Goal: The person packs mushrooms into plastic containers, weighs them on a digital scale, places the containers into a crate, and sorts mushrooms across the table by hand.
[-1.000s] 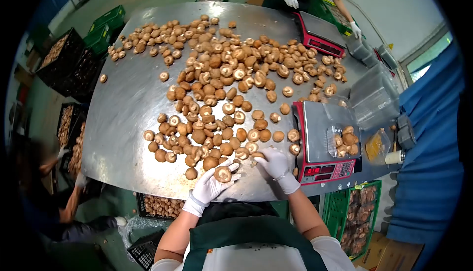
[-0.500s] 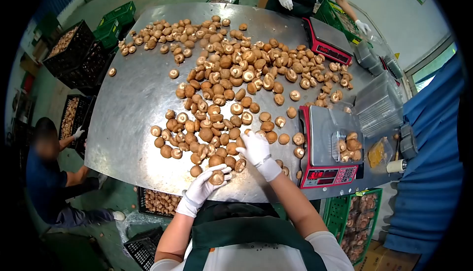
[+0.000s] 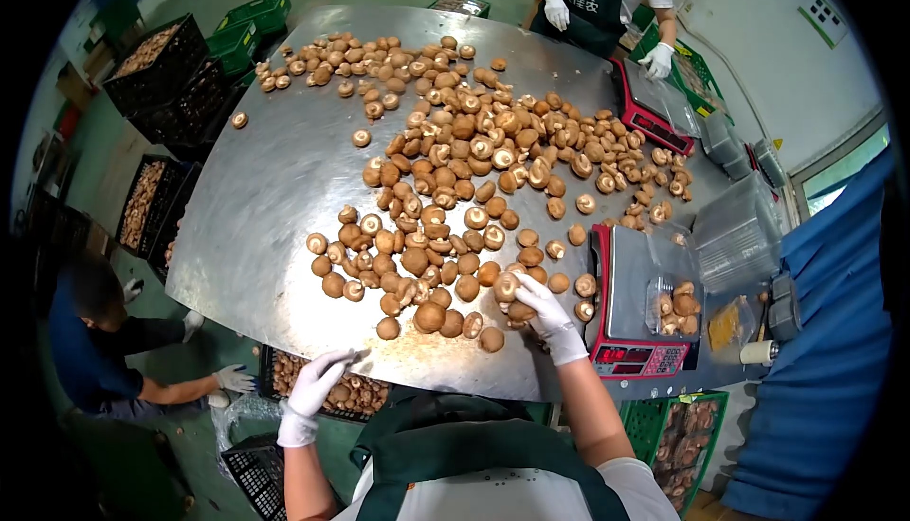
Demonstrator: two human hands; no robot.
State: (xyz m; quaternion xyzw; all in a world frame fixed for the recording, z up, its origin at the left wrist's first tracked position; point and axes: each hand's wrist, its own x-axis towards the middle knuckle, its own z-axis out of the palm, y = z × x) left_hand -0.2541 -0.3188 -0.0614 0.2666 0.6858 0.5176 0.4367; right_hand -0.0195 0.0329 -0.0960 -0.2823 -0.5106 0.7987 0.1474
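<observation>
Many brown mushrooms (image 3: 414, 260) are spread over the metal table (image 3: 237, 199). My right hand (image 3: 538, 305), in a white glove, is closed on a mushroom (image 3: 506, 286) at the lower right of the pile. At the table's near edge, my left hand (image 3: 320, 381), also gloved, has its fingers together around something small and dark that I cannot make out. Right of my right hand is a red scale (image 3: 645, 358). On its plate rests a clear tray (image 3: 656, 295) with several mushrooms.
A second red scale (image 3: 654, 127) stands at the back right, near a co-worker's gloved hand (image 3: 657, 60). Stacked clear trays (image 3: 735, 232) stand beyond the near scale. Crates (image 3: 156, 56) line the left. Another person (image 3: 104, 341) crouches at lower left, beside a mushroom crate (image 3: 355, 396).
My left hand has moved left and down to the table edge, without the mushroom it held. My right hand has moved right and taken hold of a mushroom. The view has shifted slightly.
</observation>
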